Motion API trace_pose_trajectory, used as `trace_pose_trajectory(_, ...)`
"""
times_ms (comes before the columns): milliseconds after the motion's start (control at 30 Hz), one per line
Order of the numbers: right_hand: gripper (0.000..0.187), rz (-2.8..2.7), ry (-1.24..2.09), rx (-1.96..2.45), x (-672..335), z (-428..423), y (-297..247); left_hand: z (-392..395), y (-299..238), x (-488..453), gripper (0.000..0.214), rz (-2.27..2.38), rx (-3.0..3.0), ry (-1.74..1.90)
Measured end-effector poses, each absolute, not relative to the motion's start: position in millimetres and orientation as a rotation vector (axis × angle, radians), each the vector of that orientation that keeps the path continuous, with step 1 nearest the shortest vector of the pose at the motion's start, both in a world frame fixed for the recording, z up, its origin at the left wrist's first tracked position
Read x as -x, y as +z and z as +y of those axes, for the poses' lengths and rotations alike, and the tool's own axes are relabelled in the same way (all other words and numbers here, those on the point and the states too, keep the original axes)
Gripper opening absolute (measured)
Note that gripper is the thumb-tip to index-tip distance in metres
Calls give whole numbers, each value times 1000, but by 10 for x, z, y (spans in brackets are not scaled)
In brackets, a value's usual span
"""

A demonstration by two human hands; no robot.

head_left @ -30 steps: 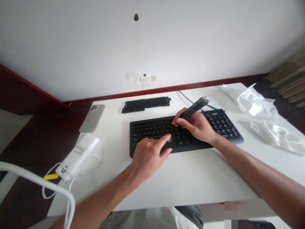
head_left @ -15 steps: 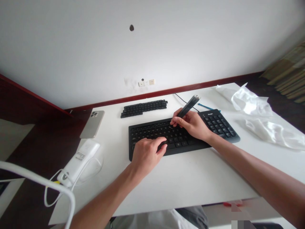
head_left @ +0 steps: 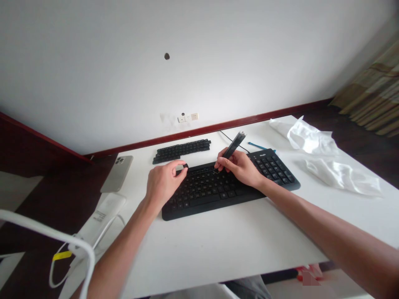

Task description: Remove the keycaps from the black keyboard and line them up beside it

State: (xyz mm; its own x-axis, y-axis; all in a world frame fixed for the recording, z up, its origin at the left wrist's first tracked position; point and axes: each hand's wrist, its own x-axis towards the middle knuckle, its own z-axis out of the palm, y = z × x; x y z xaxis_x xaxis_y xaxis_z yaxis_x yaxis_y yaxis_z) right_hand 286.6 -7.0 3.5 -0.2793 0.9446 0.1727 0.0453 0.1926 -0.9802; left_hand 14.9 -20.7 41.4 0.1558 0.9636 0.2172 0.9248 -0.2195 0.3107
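left hand: off the keyboard's near middle keys, now raised at its far-left corner, grip pinching a small black keycap | right hand: tool tip shifted left along the far key row

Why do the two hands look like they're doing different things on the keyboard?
The left hand pinches a small black keycap over the keyboard's upper left edge; the right hand grips a long dark tool, tilted, tip at the top key rows. The left hand is curled; the right holds pen-style. Both are bare and over the keyboard.
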Motion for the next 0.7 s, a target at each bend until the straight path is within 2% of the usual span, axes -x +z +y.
trace_pose_trajectory(233, 35, -1500, 1259, 974, -2889, -40, 17, 259, 327, -213, 24, 1980, -2345, 441)
trace_pose_trajectory(433, 34, -1546, 1249, 998, -2875, -58, 63, 259, 92, -189, 27, 1994, -2395, 381)
trace_pose_trajectory(700, 35, -1574, 1225, 1025, -2869, -58, 64, 263, 48, -169, 31, 2019, -2384, 401)
